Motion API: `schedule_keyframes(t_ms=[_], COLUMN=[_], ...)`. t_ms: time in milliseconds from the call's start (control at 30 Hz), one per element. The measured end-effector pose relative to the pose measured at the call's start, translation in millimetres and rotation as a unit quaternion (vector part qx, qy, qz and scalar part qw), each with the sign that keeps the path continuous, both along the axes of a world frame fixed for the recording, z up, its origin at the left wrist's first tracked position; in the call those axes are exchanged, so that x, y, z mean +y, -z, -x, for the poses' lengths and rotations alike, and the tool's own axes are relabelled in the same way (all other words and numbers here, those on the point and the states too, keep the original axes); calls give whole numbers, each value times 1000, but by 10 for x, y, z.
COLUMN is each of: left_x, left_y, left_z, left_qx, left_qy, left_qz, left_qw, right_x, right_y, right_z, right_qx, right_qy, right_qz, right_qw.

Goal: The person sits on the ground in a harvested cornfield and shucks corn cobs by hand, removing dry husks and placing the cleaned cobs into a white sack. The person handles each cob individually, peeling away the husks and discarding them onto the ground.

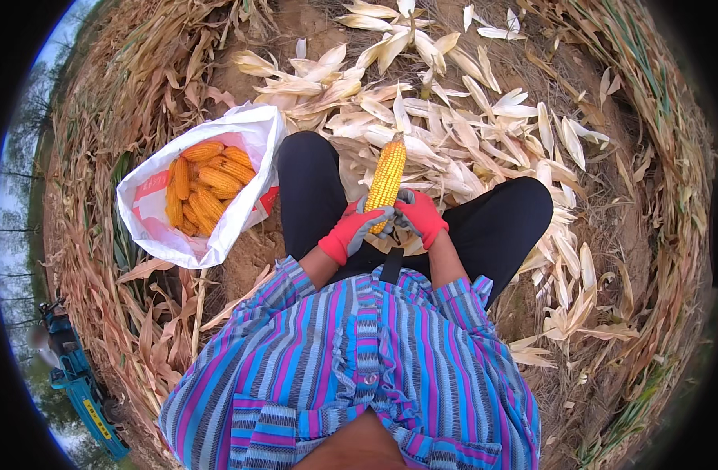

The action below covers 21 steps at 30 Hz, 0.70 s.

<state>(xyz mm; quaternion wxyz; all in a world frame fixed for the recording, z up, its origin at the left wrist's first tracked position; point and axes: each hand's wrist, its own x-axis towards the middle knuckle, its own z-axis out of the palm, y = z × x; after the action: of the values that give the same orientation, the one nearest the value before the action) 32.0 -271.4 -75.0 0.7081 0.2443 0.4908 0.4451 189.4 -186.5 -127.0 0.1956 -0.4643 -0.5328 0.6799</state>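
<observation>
Between my knees I hold a husked ear of yellow corn, tilted with its tip pointing away from me. My left hand, in a red and grey work glove, is closed around the lower part of the ear. My right hand, gloved alike, grips its base from the other side; some of its fingers are hidden behind the ear. At my left knee stands a white woven sack with its mouth wide, holding several husked corn ears.
Pale corn husks lie piled beyond my hands and along my right knee. Dry corn stalks are heaped at far left, with more stalks at right. A blue motor vehicle stands at lower left.
</observation>
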Motion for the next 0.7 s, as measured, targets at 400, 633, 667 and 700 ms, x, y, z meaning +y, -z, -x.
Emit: schedule_keyframes(t_ms=[400,633,667,700], left_x=[-5,11,4,5], left_y=[234,16,-21,-68], left_z=[-102,-49,-26,-12], left_qx=[375,-71,-113,-153], left_qy=[44,94,133,172], left_qz=[-293,17,34,50], left_qw=[878,993,984,972], right_x=[66,40,20,6], right_y=[-299,-256,-315,-368], right_z=[33,-53,-82,-92], right_qx=[358,526,538,551], right_qy=[236,172,158,144], right_qz=[77,159,160,160], right_qw=[900,817,812,807])
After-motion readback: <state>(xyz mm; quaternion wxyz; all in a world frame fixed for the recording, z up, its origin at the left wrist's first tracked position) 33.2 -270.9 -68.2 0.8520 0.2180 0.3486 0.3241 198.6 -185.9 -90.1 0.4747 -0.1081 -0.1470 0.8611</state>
